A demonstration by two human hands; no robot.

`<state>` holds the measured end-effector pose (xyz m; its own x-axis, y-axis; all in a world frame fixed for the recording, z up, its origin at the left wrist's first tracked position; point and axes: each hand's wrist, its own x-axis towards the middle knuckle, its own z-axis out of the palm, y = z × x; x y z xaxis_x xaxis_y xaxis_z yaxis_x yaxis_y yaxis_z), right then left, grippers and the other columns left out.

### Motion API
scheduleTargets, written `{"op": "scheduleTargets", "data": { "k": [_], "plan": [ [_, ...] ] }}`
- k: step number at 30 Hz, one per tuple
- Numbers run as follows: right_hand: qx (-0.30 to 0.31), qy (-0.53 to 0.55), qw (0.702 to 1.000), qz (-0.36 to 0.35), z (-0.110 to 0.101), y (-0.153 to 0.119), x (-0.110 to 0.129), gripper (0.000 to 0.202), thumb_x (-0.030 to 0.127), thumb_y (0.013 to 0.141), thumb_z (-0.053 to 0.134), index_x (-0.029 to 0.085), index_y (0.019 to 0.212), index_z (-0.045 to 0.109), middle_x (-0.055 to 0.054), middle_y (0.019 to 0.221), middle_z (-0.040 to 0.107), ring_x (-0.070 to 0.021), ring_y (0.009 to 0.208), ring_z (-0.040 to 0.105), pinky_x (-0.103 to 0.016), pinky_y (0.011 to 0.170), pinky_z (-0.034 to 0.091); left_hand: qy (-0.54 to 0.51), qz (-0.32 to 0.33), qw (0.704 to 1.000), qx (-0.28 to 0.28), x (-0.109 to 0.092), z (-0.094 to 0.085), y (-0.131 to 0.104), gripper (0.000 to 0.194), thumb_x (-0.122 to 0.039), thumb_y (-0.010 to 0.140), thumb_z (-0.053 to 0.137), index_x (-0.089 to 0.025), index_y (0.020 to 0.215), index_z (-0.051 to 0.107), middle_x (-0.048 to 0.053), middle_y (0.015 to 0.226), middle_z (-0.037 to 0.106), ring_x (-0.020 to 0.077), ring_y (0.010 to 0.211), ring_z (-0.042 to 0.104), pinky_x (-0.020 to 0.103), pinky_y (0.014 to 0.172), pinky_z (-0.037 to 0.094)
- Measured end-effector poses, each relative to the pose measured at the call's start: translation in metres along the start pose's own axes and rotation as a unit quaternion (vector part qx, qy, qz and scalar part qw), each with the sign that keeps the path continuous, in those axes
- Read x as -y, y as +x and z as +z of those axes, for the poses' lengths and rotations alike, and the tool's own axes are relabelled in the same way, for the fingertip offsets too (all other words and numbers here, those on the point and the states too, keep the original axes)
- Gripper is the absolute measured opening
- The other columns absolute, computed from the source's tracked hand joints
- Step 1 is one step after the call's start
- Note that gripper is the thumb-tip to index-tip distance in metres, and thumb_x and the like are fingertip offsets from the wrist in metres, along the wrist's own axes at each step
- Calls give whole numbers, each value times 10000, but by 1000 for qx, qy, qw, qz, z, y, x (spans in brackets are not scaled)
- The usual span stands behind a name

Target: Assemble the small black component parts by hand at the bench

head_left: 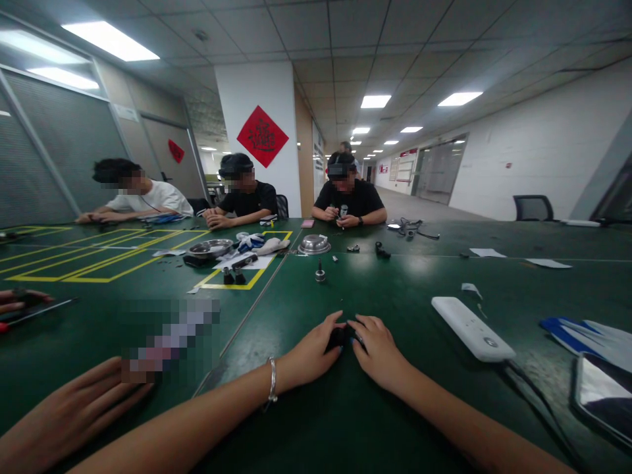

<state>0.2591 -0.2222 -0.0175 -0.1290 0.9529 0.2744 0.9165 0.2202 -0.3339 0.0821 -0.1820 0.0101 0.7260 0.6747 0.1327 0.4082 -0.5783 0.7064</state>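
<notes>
My left hand (313, 349), with a silver bangle at the wrist, rests on the green table (395, 428). Its fingers curl around a small black part (338, 338), whose exact kind I cannot make out. My right hand (378, 349) closes on the same part from the other side, its thumb and fingers near the left fingertips. Most of the part is hidden by the fingers. Beyond my hands, a small metal fitting with a stem (320, 272) stands upright on the table.
To the right lie a white power strip (471, 328), a blue and white glove (587, 339) and a phone (605, 395). A co-worker's hand (83, 408) reaches in at lower left. Farther back are metal bowls (315, 245), black cylinders (234, 276) and several seated people.
</notes>
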Motion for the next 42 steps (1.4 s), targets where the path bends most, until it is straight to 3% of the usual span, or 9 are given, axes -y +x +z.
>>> {"op": "scheduleTargets", "data": {
  "k": [4, 8, 12, 17, 22, 28, 33, 39, 42],
  "plan": [
    [-19, -11, 1000, -8, 1, 1, -6, 377, 158, 848, 496, 111, 1218, 556, -150, 1206, 497, -294, 1118, 427, -424, 929, 381, -7, -4, 999, -37, 6, 6, 0, 654, -142, 771, 539, -189, 1364, 265, 105, 1278, 517, 213, 1192, 469, 414, 1047, 330],
    [-58, -21, 997, 41, -2, -1, -13, 357, 208, 793, 597, 127, 1141, 577, -140, 1035, 541, -306, 966, 494, -421, 803, 430, -4, 0, 996, -90, 10, 11, 2, 658, -162, 756, 578, -203, 1348, 293, 75, 1163, 574, 210, 1103, 518, 412, 1009, 363],
    [-26, 83, 996, 9, -9, -1, -15, 149, 180, 818, 536, 158, 948, 606, -61, 839, 565, -200, 736, 546, -305, 658, 440, -12, -16, 995, -94, 8, 10, 4, 670, -148, 739, 596, -187, 1340, 301, 59, 1042, 620, 202, 1020, 561, 394, 970, 396],
    [-75, 239, 968, -21, -10, 2, -5, 136, 224, 848, 464, 175, 961, 521, -22, 783, 553, -158, 644, 538, -263, 580, 429, -68, -6, 996, -65, 6, 8, 4, 719, -139, 727, 620, -198, 1346, 258, 42, 1034, 652, 171, 1011, 587, 359, 974, 393],
    [-105, 315, 942, -44, -6, 1, 1, 312, 211, 823, 458, 181, 1134, 446, -57, 964, 559, -165, 774, 572, -301, 706, 472, -100, 6, 993, -55, 8, 11, 4, 703, -142, 735, 617, -200, 1337, 258, 55, 1076, 654, 168, 1035, 588, 347, 957, 405],
    [-104, 285, 950, -75, -8, 0, 1, 308, 213, 848, 425, 201, 1143, 511, -60, 988, 518, -185, 877, 545, -325, 788, 463, -90, 8, 994, -55, 4, 10, 2, 690, -143, 743, 609, -195, 1338, 263, 63, 1079, 653, 176, 1030, 590, 352, 945, 413],
    [-105, 265, 955, -80, -16, -4, 6, 379, 245, 908, 338, 181, 1280, 377, -77, 994, 497, -189, 862, 533, -321, 774, 444, -91, 6, 995, -50, 3, 8, 1, 683, -147, 751, 608, -213, 1337, 266, 48, 1071, 657, 180, 1028, 590, 373, 962, 405],
    [-43, 261, 961, -85, -23, -7, 10, 214, 248, 942, 302, 182, 954, 505, -40, 850, 558, -173, 770, 543, -274, 683, 402, -114, 17, 992, -51, 6, 11, 2, 697, -107, 737, 615, -230, 1332, 274, 39, 1064, 634, 172, 1017, 585, 383, 959, 420],
    [-24, 245, 965, -87, -21, -4, 9, 177, 239, 933, 363, 184, 920, 531, -29, 836, 568, -170, 766, 540, -269, 683, 389, -153, 13, 986, -57, 8, 13, 2, 739, -78, 699, 637, -235, 1324, 276, 48, 1081, 579, 166, 975, 599, 351, 897, 470]
  ]
}}
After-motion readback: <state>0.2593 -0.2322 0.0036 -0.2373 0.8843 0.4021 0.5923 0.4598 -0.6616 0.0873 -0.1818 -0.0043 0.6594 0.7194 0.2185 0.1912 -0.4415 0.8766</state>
